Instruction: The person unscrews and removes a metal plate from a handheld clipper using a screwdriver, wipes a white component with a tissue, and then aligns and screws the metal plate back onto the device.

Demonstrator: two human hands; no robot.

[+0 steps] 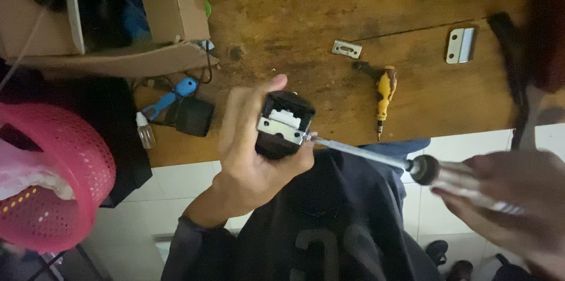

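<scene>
My left hand [250,151] grips a black hair clipper body [282,125] with its head end open, showing a white part and a metal plate. My right hand [512,195] holds a screwdriver [412,166] with a clear handle and a long metal shaft. Its tip touches the metal plate on the clipper. Both hands are held over my lap, just off the edge of the wooden table [329,28].
On the table lie a yellow screwdriver [384,92], a small metal blade plate [346,49], a toothed clipper blade [461,45], a blue brush [170,97], a small bottle [144,131], a black block [193,116] and a cardboard box [147,16]. A pink perforated basket [53,181] sits at left.
</scene>
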